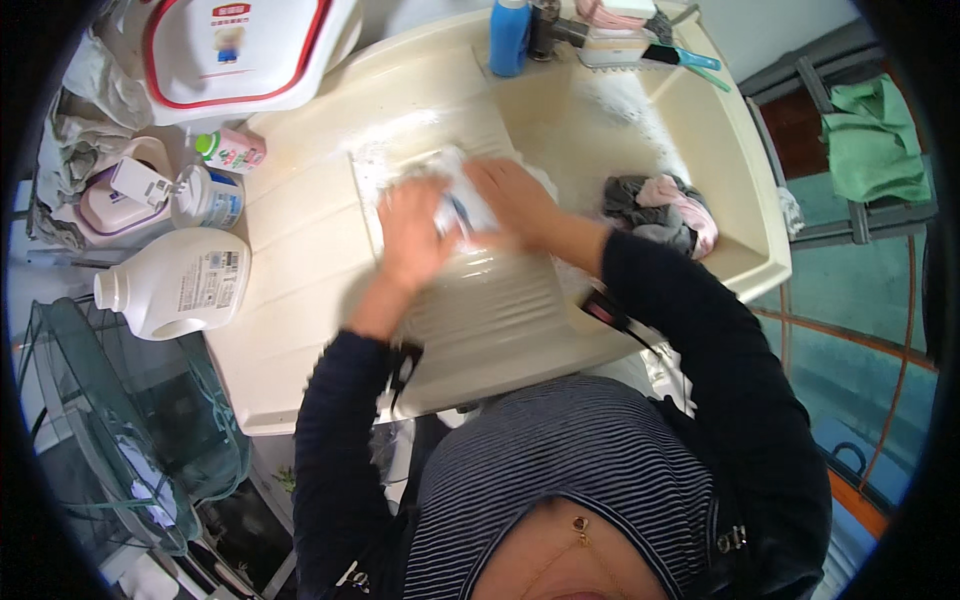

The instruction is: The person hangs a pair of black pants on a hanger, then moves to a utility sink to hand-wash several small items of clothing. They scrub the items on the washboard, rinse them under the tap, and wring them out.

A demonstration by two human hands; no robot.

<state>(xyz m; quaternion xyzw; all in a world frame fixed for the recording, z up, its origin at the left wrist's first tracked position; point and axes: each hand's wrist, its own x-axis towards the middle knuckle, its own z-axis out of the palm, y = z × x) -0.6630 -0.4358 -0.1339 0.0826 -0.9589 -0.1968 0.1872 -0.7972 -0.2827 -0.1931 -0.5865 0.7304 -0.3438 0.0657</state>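
Both hands are on a wet white cloth (466, 210) with a dark mark, bunched on the ribbed washboard (487, 315) of a cream laundry sink. My left hand (412, 229) holds the cloth's left side, its fingers blurred. From the right, my right hand (517, 202) grips the other side, its fingers bent over the fabric. Suds lie around the cloth, and the hands hide part of it. In the basin (742, 187) to the right, dark grey clothes (637, 199) and a pink garment (694, 214) lie in a heap beside cloudy water.
A white detergent jug (180, 281) lies on the left counter, near a tub (206, 196) and a pink bottle (232, 150). Along the back edge stand a blue bottle (510, 37), a soap box (611, 49) and a brush (694, 58). A green cloth (877, 139) hangs at right.
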